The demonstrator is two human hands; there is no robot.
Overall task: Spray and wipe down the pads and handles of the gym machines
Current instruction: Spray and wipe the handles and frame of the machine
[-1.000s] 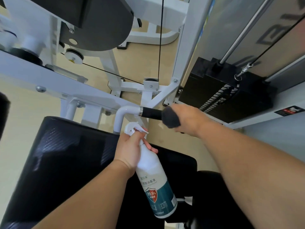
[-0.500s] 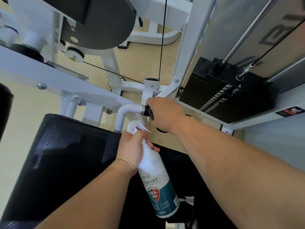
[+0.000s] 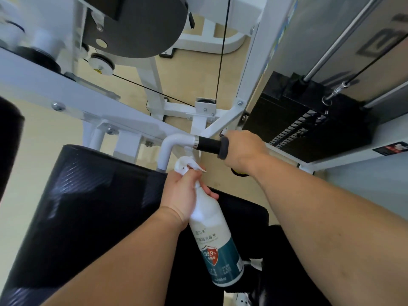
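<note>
Step in hand: wiping the handle. The right hand (image 3: 242,149) is curling round a dark grey cloth (image 3: 224,149) and clamping it on the right, outer end of the black foam handle grip (image 3: 207,145). This grip is sticking out from the bent white steel tube (image 3: 174,140) of the machine. The fingertips are hidden behind the grip. The left hand (image 3: 181,193) is gripping the neck of the white-and-teal plastic spray bottle (image 3: 216,244). That bottle is hanging nozzle-up just near of the tube, over the black perforated vinyl pad (image 3: 88,206), and it looks idle. Most of the grip is lying bare to the left of the cloth, as far as the chrome collar. Judgement: for a good result the cloth should be staying wrapped fully round the grip. The strokes should be running the whole length, collar to end cap, with a slight twist so the hidden far side is getting covered too. The bottle should be staying clear of the thin black cable (image 3: 221,51) and the black weight stack (image 3: 309,120) at far right. Change: half a second ago the right hand was sitting at the left end, hard against the collar and covering the grip. It is now sliding out to the right, back to where it was a second ago, so the wiping is going back and forth. The left hand and bottle are barely shifting.
</note>
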